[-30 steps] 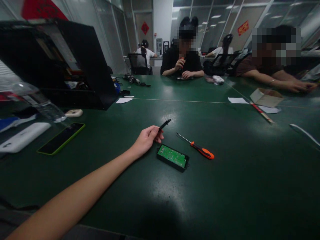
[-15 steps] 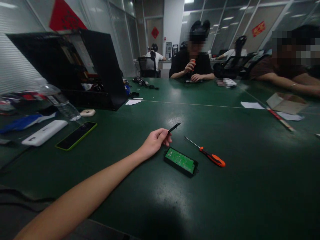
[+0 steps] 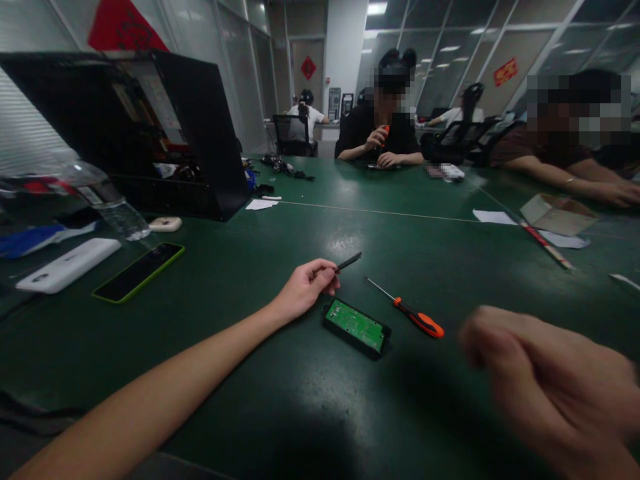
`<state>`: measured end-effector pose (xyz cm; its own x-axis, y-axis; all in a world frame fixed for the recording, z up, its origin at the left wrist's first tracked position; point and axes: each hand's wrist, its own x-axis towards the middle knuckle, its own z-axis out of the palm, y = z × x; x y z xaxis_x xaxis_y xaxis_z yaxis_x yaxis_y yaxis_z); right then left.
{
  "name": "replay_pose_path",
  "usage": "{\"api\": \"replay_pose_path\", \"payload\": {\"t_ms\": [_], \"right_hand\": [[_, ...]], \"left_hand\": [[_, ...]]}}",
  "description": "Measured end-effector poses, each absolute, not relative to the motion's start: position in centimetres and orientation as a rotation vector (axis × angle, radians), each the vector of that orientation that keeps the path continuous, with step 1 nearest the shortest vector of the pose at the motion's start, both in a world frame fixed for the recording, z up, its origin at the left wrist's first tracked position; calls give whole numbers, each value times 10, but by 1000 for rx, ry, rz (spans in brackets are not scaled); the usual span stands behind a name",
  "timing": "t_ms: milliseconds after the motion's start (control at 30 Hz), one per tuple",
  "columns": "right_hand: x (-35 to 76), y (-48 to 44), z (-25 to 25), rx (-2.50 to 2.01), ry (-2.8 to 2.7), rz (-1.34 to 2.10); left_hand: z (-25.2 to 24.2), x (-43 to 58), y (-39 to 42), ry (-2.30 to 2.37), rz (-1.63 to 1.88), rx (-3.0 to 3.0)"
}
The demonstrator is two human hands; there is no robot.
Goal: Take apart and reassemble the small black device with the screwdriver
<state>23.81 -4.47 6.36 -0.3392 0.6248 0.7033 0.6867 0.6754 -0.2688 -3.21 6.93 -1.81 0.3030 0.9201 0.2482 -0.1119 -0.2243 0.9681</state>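
Between the thumb and fingers of my left hand (image 3: 307, 288) is a thin black flat piece (image 3: 350, 261), seen nearly edge-on and tilted up to the right. Just below that hand, a black plastic case (image 3: 353, 340) lies on the green table, and a green circuit board (image 3: 357, 325) sits inside it. To the right of the case rests a screwdriver (image 3: 420, 321) with an orange and black handle, its tip toward the upper left. My right hand (image 3: 555, 380) is in the air at the lower right, blurred, its fingers seemingly curled; whether it holds anything is unclear.
At the left are a phone (image 3: 140, 272), a white power bank (image 3: 70, 265), a plastic bottle (image 3: 113, 207) and a large open black computer case (image 3: 195, 133). A box (image 3: 557, 213) and papers (image 3: 495, 217) lie at the right. Across the table a person (image 3: 380, 137) holds an orange-handled tool.
My right hand has come into view at the lower right. My left hand still holds the black piece, now turned slightly. The whole view has shifted a little.
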Motion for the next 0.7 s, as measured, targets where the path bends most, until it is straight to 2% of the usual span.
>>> {"api": "replay_pose_path", "payload": {"t_ms": [100, 233, 400, 700], "right_hand": [[215, -4, 66, -1051, -2069, 75], [201, 14, 44, -1040, -2263, 331], [198, 3, 18, -1026, -2475, 292], [208, 9, -5, -1152, -2358, 411]], "left_hand": [[-17, -32, 67, 774, 1179, 1469], [-15, -33, 66, 788, 1169, 1522], [-17, -34, 62, 773, 1151, 1578], [-1, -26, 40, 722, 1015, 2120]]}}
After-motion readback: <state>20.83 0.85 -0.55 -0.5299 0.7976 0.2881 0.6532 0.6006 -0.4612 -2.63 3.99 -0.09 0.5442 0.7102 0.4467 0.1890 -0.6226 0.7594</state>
